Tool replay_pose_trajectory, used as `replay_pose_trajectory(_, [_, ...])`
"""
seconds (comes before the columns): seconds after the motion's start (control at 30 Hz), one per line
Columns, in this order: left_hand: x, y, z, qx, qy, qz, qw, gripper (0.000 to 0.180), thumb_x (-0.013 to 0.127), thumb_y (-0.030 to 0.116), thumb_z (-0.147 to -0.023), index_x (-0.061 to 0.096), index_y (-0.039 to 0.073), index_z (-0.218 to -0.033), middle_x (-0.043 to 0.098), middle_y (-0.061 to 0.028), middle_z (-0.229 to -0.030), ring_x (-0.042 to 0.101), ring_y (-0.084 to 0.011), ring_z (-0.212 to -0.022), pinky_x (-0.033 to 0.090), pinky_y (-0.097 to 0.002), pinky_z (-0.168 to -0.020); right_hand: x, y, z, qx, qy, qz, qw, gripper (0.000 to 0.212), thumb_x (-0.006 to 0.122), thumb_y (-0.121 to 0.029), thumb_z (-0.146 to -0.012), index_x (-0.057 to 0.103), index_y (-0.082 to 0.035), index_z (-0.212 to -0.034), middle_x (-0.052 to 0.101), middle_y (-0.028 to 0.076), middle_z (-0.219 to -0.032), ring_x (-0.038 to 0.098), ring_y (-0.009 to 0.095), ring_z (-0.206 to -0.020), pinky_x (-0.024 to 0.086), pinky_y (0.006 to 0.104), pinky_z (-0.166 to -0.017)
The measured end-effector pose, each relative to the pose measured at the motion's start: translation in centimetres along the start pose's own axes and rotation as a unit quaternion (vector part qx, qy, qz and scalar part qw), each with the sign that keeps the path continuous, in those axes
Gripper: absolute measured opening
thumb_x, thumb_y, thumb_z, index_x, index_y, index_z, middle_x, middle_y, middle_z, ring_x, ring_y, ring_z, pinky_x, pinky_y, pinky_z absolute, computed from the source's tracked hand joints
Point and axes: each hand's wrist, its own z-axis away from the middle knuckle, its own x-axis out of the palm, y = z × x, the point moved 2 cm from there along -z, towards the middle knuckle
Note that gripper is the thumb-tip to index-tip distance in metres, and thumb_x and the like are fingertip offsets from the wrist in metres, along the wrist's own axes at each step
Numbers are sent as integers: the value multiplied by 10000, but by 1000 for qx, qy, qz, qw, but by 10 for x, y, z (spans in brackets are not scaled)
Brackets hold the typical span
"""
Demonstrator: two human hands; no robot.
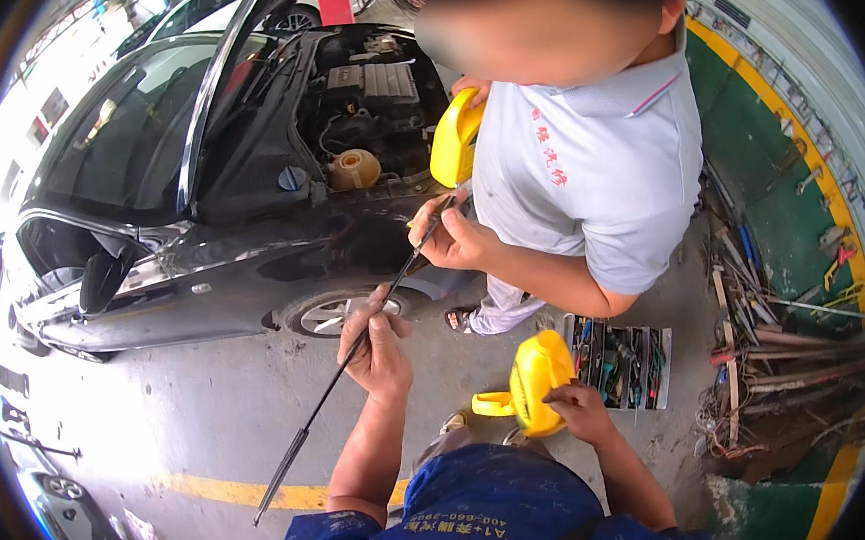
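My left hand (382, 352) is closed round a thin black rod (326, 399), which slants across in front of me. Its thicker end points down to the lower left. A co-worker's hand (463, 240) pinches the upper end of the same rod. On the right, my right hand (585, 415) grips a yellow plastic piece (540, 378) with a handle-like part sticking out to its left; its exact kind cannot be made out. The co-worker's other hand holds a similar yellow piece (455, 138) beside the engine bay.
A black car (241, 263) with its bonnet raised stands at the left. The co-worker (597, 178) stands close in front of me. On the floor lies a tray of hand tools (668, 364). Rods and scrap (780, 366) are piled along the right wall. Another car (74, 526) is at lower left.
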Motion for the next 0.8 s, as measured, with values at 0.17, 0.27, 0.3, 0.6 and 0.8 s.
replay_pose_trajectory(0.17, [-3,7,19,16,1,-21,1000,178,555,1,-1029,649,-26,-1179,699,-254,-1230,650,-138,-681,536,-266,-644,10,-104,-66,20,-103,-256,961,335,661,-285,-977,739,33,-1050,735,69,-985,671,142,-923,509,291,-861])
replay_pose_trajectory(0.27, [-2,6,25,50,-18,-71,996,183,578,89,-1050,657,2,-1190,698,-244,-1237,631,-137,-654,520,-250,-602,26,-151,-94,68,-184,-433,880,443,548,-416,-1060,674,-12,-1192,696,94,-1174,646,180,-1094,486,340,-995])
replay_pose_trajectory(0.3, [-6,4,26,64,-34,-92,993,189,565,66,-1048,660,-11,-1193,696,-247,-1246,644,-142,-663,533,-256,-615,27,-170,-98,83,-181,-441,875,493,521,-465,-1062,655,-21,-1226,697,99,-1181,636,191,-1106,468,348,-1017])
replay_pose_trajectory(0.6, [-15,13,18,99,-79,-140,982,203,544,-21,-1022,674,-47,-1176,701,-260,-1219,672,-155,-690,564,-276,-631,56,-234,-136,178,-243,-458,836,1005,353,-958,-815,723,-57,-1061,693,73,-981,613,220,-911,430,343,-858])
replay_pose_trajectory(0.8, [-18,11,16,101,-69,-140,983,198,526,8,-1042,672,-40,-1166,709,-239,-1211,657,-146,-664,548,-269,-614,67,-236,-148,162,-231,-451,847,926,371,-899,-866,725,-69,-1072,708,62,-1000,621,200,-918,443,344,-866])
